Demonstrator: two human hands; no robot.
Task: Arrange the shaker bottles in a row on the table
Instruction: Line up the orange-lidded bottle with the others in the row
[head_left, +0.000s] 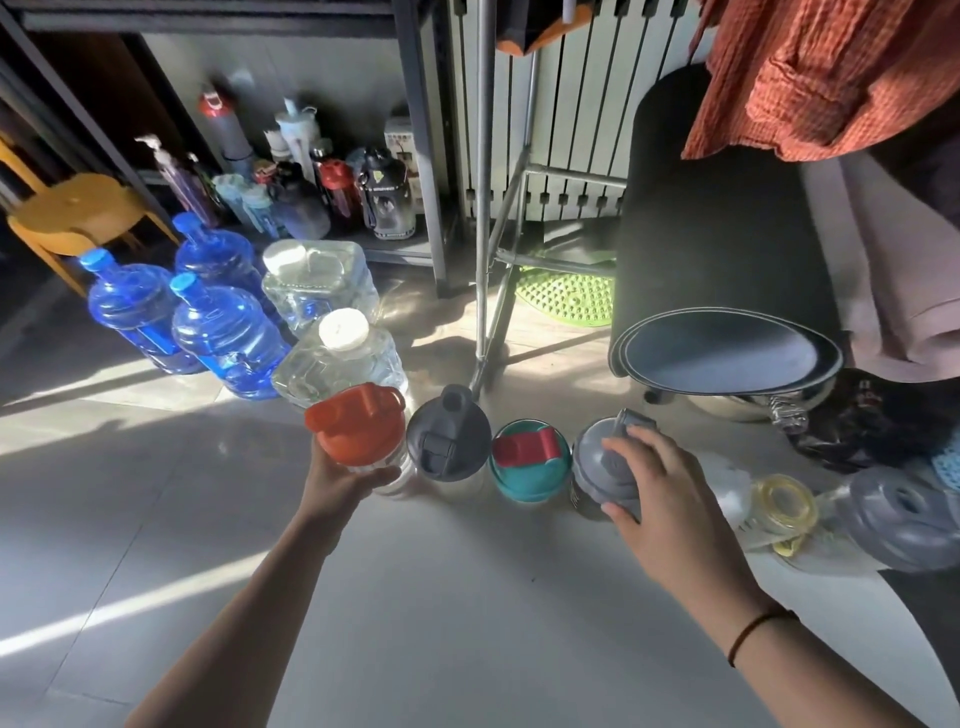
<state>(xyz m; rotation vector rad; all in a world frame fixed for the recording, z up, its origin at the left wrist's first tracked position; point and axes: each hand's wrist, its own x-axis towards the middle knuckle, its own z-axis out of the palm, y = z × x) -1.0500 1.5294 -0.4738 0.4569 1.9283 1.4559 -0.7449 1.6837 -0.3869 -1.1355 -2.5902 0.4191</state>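
Several shaker bottles stand side by side on the pale tiled floor. My left hand (343, 480) grips the clear bottle with the orange lid (356, 423) at the left end of the row. Beside it stands a dark-grey-lidded bottle (448, 436), then a teal-lidded bottle with a red flip cap (527, 460). At the right end my right hand (657, 480) wraps over the light-grey-lidded bottle (597, 457), covering much of its lid. A further grey lid (904, 519) and a yellow-ringed item (784, 504) lie to the right, apart from the row.
Large blue water jugs (223, 332) and clear jugs (343, 353) crowd the floor behind the row on the left. A metal stand leg (488, 322) comes down just behind the middle bottles. Rolled dark mats (727, 343) sit back right. A shelf of bottles (363, 192) stands farther back.
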